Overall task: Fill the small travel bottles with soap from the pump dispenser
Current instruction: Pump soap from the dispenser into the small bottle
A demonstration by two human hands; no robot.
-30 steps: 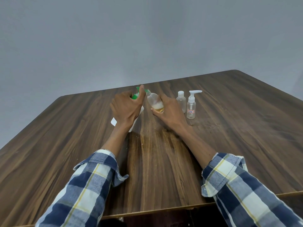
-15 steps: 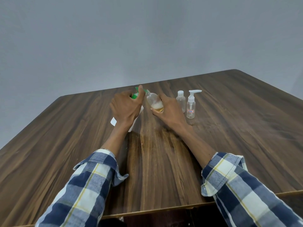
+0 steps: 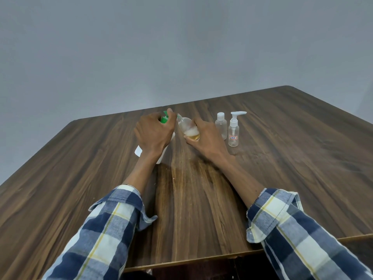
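Mid-fill: left hand presses the dispenser pump, right hand grips a tilted bottle at its spout above the counter, barely filled; more pumps needed.

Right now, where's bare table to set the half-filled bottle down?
Bare wood between the forearms, in front of the left hand and right hand. Also right of the pump bottle, toward the table edge. Crowded: dispenser, held bottle, capped bottle sit close together.
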